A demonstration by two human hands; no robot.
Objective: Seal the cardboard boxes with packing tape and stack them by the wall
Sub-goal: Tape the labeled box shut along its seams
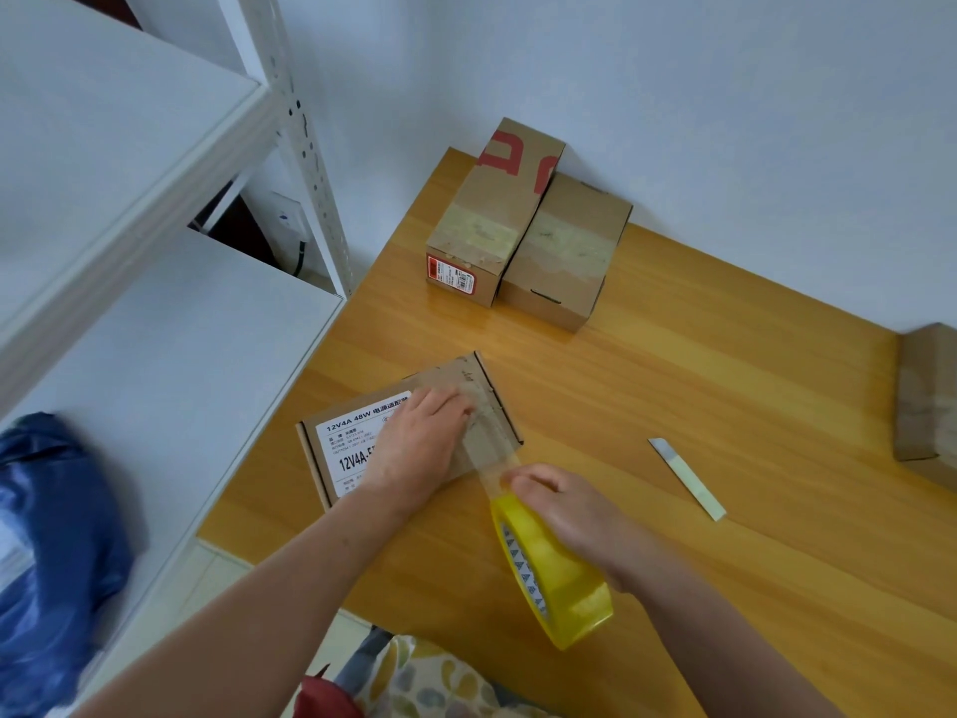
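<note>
- The left hand's fingers (pixel 449 402) lie straight and flat on the lid of the flat box (pixel 339 450), pressing the tape strip (pixel 492 445) down. The left hand (pixel 419 443) covers part of the printed label.
- The right hand (pixel 575 515) grips the tape roll (pixel 556 580) with its fingers curled over the top. It holds the roll on edge, just off the box's near right corner, and the strip runs taut from roll to lid.
- The flat box lies near the front left of the table (pixel 725 406), well apart from the wall (pixel 673 121).
- It looks light and fairly stiff, though a thin lid may dent under hard pressure. Grasping its two long sides should be the best way to lift it.
- The tape is thin and sticky and likely to wrinkle or fold onto itself if it goes slack. Keeping it taut while pressing it down seems wise.
- A loose blade (pixel 686 479) lies on the table to the right, within reach for cutting. It is sharp and best picked up by its blunt end.
- Two taped boxes, the tall box (pixel 487 215) and the squat box (pixel 564 251), stand touching side by side against the wall.
- Another box (pixel 927 391) shows at the right edge, and a white shelf (pixel 155 329) holding a blue bag (pixel 46 536) stands to the left.
</note>
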